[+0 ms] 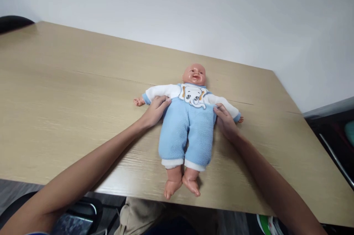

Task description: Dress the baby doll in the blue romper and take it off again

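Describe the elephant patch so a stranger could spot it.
On the pale wood-grain table, a bald plastic doll lies between the bare left hand and right hand. The white elephant patch sits on its chest; drawn eyes and orange ear markings set it apart from the blue and white fleecy outfit.

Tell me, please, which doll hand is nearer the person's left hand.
The doll hand at picture left; the other doll hand is nearer the right hand.
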The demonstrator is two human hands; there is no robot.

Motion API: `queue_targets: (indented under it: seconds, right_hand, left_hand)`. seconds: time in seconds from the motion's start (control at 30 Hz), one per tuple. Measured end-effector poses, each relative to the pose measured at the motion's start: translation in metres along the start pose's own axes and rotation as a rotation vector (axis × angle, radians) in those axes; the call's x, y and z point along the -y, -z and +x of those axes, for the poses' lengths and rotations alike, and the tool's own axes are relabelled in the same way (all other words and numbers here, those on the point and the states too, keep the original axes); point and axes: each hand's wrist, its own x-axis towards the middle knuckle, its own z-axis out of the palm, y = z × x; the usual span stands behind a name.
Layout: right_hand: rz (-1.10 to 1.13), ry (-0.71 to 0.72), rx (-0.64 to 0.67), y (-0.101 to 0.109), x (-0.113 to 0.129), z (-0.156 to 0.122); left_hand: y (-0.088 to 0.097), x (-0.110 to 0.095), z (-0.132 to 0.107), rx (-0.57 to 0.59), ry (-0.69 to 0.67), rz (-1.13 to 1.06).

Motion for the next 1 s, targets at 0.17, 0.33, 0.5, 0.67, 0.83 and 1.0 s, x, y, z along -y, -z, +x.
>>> queue_targets:
  seconds: [0.17, 0.33, 0.5, 0.67, 0.83, 1.0]
  right_hand:
    - [-0.144, 0.095, -0.029, 0.002, -0.008, -0.003]
    - [-0.396, 0.250, -0.097, 0.004, -0.010, -0.021]
    - [-0.842, 0.481, -0.165, 0.028, -0.003, -0.046]
    - [-1.116, 0.557, -0.279, 0.076, -0.003, -0.038]
    - [-1.057, 0.501, -0.250, 0.105, -0.010, -0.019]
    - [-1.032, 0.589, -0.426, 0.095, 0.001, -0.024]
  left_hand:
    - [0.004, 0.005, 0.003, 0.023, 0.045, -0.171]
    - [0.000, 0.004, 0.001, -0.012, -0.052, 0.083]
    - [0.004, -0.006, 0.001, -0.243, -0.248, 0.373]
    - [-0.001, -0.042, 0.015, -0.263, -0.435, 0.428]
    - [-0.046, -0.091, 0.057, -0.004, -0.622, 0.411]
    - [-0.099, -0.114, 0.098, 0.367, -0.587, 0.595]
